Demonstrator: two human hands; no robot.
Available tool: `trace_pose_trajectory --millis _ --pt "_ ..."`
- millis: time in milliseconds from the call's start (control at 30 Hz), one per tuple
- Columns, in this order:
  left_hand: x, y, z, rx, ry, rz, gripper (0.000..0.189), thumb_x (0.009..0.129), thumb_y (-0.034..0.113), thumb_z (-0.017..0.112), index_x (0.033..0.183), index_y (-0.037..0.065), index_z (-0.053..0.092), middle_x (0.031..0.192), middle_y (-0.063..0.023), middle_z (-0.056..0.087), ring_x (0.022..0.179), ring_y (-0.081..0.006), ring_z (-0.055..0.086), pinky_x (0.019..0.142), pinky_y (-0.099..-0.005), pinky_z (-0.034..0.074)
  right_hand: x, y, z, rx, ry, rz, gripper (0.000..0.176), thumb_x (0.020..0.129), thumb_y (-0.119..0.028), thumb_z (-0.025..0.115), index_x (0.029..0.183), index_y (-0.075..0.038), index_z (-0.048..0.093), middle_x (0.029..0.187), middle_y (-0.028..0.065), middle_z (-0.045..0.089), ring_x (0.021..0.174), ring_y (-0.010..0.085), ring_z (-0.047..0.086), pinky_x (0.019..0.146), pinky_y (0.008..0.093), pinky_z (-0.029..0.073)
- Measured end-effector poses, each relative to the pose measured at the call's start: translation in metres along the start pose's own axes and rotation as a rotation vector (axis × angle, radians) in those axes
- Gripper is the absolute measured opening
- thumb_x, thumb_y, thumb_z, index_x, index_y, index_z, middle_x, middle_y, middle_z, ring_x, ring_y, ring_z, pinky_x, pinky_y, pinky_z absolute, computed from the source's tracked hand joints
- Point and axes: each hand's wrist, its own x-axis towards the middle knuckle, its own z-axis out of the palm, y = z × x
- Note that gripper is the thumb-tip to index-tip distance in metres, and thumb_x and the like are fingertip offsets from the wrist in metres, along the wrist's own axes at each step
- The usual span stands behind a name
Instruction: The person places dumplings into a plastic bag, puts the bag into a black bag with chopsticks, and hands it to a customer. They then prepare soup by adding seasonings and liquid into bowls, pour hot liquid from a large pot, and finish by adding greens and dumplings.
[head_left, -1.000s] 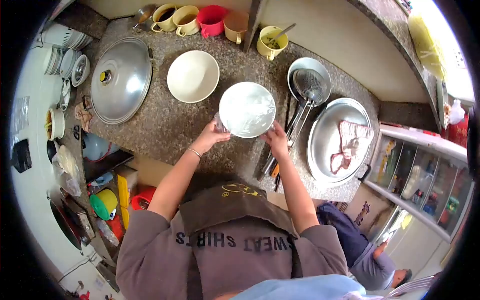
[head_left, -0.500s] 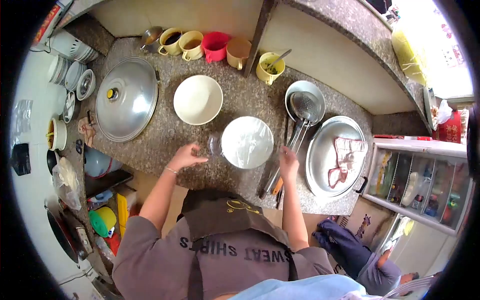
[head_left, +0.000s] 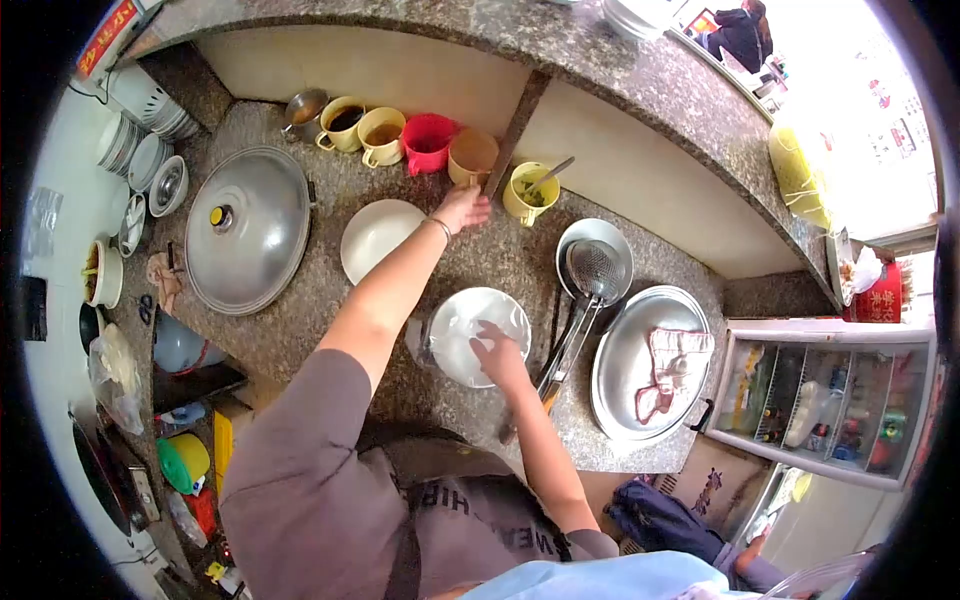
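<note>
Reaching your left hand (head_left: 462, 208) out to the row of cups at the back while your right hand (head_left: 497, 352) rests on the white round bowl covered in clear plastic film (head_left: 455, 335).
The bowl sits on the speckled granite counter (head_left: 510, 260) just in front of you, your right fingers bent onto its film; whether they pinch it is too small to tell. Your left fingers lie stretched out and hold nothing, near the tan plastic cup (head_left: 472, 153) and the yellow cup with a spoon (head_left: 528, 192), contact unclear. Your forearm hides part of the cream round bowl (head_left: 370, 235).
</note>
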Motion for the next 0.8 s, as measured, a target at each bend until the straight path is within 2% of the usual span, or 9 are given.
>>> trace_pose_trajectory --millis 133,233,333,400,500,567,700,767,800 --pt "-0.021 -0.014 -0.024 0.085 0.084 0.213 0.027 0.094 0.027 0.050 0.111 0.006 0.049 0.091 -0.0046 0.055 0.082 -0.0175 0.060 0.071 -0.0322 0.055 -0.034 0.030 -0.025 0.176 0.084 0.043 0.037 0.085 -0.016 0.060 0.119 -0.002 0.054 0.088 0.0096 0.066 0.056 0.0135 0.059 0.052 0.0268 0.047" --pt "-0.104 -0.018 -0.026 0.189 0.069 0.311 0.025 0.096 0.028 0.047 0.108 0.006 0.051 0.093 -0.0029 0.056 0.085 -0.0143 0.059 0.074 -0.0276 0.052 -0.034 0.035 -0.027 0.270 0.237 0.016 0.039 0.085 -0.013 0.060 0.121 -0.001 0.051 0.080 0.0067 0.064 0.054 0.0081 0.052 0.049 0.0224 0.043" --pt "-0.186 -0.023 -0.018 0.244 0.015 0.596 0.025 0.096 0.028 0.046 0.100 0.005 0.053 0.085 -0.0004 0.055 0.080 -0.0093 0.055 0.074 -0.0235 0.044 -0.009 -0.009 -0.018 0.389 0.351 -0.156 0.073 0.080 -0.006 0.066 0.141 -0.008 0.024 0.074 0.0021 0.056 0.062 0.0066 0.051 0.054 0.0208 0.042" --pt "-0.232 -0.042 -0.015 0.370 0.071 0.664 0.024 0.095 0.024 0.048 0.098 0.001 0.054 0.084 -0.0034 0.058 0.075 -0.0107 0.054 0.069 -0.0267 0.044 -0.004 -0.059 -0.019 0.433 0.310 -0.250 0.091 0.071 -0.006 0.075 0.143 -0.008 0.018 0.076 0.0045 0.058 0.068 0.0113 0.056 0.064 0.0261 0.047" --pt "-0.284 -0.058 -0.016 0.700 0.169 0.844 0.020 0.092 0.017 0.053 0.095 -0.002 0.055 0.079 -0.0111 0.058 0.069 -0.0177 0.054 0.065 -0.0298 0.043 -0.002 -0.089 -0.017 0.266 0.485 -0.504 0.047 0.077 -0.010 0.071 0.120 -0.004 0.054 0.077 0.0064 0.059 0.068 0.0137 0.058 0.061 0.0258 0.046" --pt "-0.309 -0.057 -0.020 0.715 0.142 0.796 0.017 0.089 0.014 0.054 0.096 -0.002 0.055 0.080 -0.0142 0.056 0.070 -0.0225 0.055 0.065 -0.0314 0.043 -0.016 -0.102 -0.034 0.070 0.554 -0.635 0.021 0.079 -0.009 0.067 0.100 -0.005 0.065 0.080 0.0085 0.060 0.068 0.0172 0.060 0.061 0.0275 0.048" --pt "-0.342 -0.051 -0.033 0.886 0.025 0.853 0.013 0.087 0.011 0.055 0.093 -0.001 0.056 0.081 -0.0138 0.056 0.070 -0.0270 0.055 0.064 -0.0334 0.044 -0.063 -0.096 -0.060 -0.269 0.412 -0.671 0.018 0.082 -0.002 0.061 0.099 -0.005 0.066 0.085 0.0105 0.060 0.071 0.0217 0.060 0.062 0.0318 0.049" --pt "-0.347 -0.056 -0.037 0.897 -0.022 0.892 0.013 0.089 0.011 0.054 0.090 -0.001 0.053 0.072 -0.0078 0.050 0.062 -0.0169 0.048 0.058 -0.0289 0.040 -0.072 -0.081 -0.054 -0.276 0.385 -0.687 0.017 0.082 -0.002 0.061 0.099 -0.005 0.065 0.084 0.0105 0.059 0.071 0.0214 0.060 0.061 0.0311 0.048" --pt "-0.350 -0.058 -0.037 0.898 -0.024 0.889 0.013 0.089 0.011 0.054 0.090 -0.001 0.053 0.072 -0.0078 0.050 0.062 -0.0169 0.048 0.058 -0.0289 0.040 -0.075 -0.075 -0.051 -0.188 0.359 -0.658 0.017 0.082 -0.004 0.062 0.099 -0.006 0.066 0.082 0.0104 0.059 0.069 0.0230 0.059 0.060 0.0311 0.048"
